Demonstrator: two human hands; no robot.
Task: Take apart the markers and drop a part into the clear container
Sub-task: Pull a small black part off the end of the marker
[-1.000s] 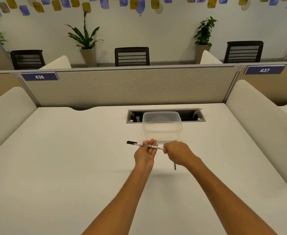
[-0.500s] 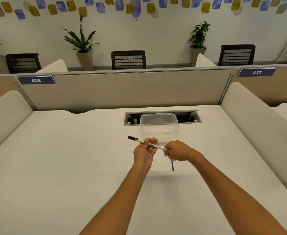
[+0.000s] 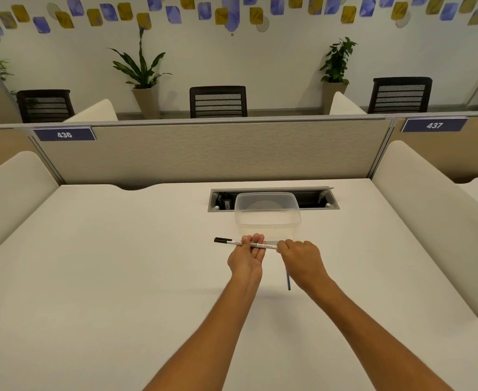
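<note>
Your left hand (image 3: 247, 256) is turned palm up above the middle of the tabletop (image 3: 105, 277), its fingers curled loosely around the white barrel of a whiteboard marker (image 3: 249, 244) that lies crosswise over them. The marker's black cap (image 3: 222, 240) sticks out past your left fingers toward the tabletop's left edge and has nothing touching it. Your right hand (image 3: 301, 259) is knuckles up just to the right, its fingertips pinched closed on the marker's other end, so both hands hold the same marker level between them. A thin dark blue stick (image 3: 288, 281) shows below your right hand, pointing toward the near edge; it seems to hang from that hand, though your wrist hides its upper end and you cannot tell whether it is held or lying on the tabletop. The clear container (image 3: 267, 214) stands open and upright near the far edge of the tabletop, just beyond your hands and apart from them, with its back wall overlapping the cable slot (image 3: 321, 197) set into the surface.
</note>
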